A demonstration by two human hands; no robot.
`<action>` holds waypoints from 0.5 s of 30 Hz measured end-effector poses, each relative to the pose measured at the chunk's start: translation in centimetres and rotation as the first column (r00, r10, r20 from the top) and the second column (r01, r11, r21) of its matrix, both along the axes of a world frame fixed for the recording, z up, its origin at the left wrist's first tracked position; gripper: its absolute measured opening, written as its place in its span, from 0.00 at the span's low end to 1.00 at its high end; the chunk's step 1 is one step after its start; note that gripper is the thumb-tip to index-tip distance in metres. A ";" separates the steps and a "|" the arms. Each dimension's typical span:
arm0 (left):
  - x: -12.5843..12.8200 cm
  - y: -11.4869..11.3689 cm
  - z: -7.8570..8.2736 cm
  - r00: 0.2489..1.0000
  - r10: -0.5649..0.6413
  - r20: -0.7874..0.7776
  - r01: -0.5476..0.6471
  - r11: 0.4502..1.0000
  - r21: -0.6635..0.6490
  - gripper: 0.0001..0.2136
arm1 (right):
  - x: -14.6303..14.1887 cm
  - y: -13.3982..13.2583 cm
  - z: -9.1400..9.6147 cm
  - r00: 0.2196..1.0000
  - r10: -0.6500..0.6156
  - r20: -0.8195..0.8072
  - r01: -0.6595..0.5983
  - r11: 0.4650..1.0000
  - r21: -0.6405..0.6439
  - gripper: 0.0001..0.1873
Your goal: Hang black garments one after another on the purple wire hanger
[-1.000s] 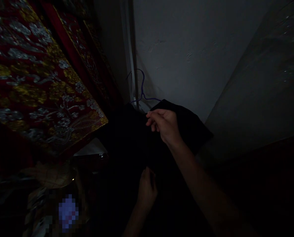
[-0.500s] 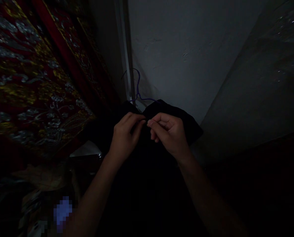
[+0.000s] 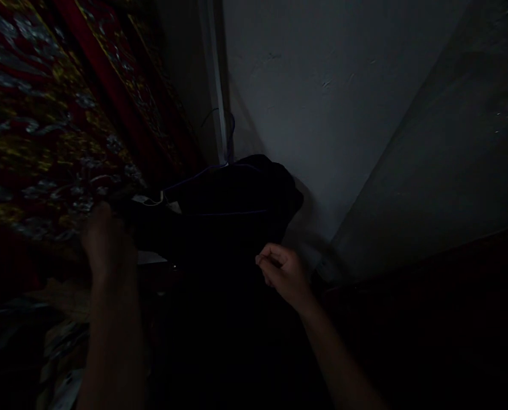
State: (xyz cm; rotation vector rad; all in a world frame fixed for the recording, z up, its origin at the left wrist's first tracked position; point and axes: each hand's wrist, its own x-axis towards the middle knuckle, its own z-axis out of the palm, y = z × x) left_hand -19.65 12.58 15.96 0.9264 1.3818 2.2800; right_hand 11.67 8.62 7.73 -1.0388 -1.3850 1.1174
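A dark garment [image 3: 275,185] hangs on a thin purple hanger [image 3: 189,179], its right shoulder still over the hanger. The hanger's left arm and part of its lower bar are bare. My left hand [image 3: 109,245], smeared by motion, is closed at the garment's left side, which stretches out beyond the hanger's end. Lower and to the right, my right hand [image 3: 282,270] is closed in a pinch at the front of the garment. The cloth between its fingers is too dark to make out clearly.
The hanger hooks by a narrow upright strip [image 3: 218,80] beside a pale wall [image 3: 322,102]. At the left stands a red panel [image 3: 87,51] with gold and silver decoration. Cluttered items [image 3: 66,341] lie at the lower left. Deep shadow covers the lower right.
My left hand has swept left, drawing that side of the garment off the hanger's left arm. My right hand has moved down, still pinched. The hanger has turned and tilted.
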 end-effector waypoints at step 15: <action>6.5 -3.3 -11.7 0.974 -0.225 -0.025 0.215 0.953 -0.212 0.14 | 1.4 -2.9 -4.0 0.959 -0.198 -0.203 0.195 0.980 -0.034 0.14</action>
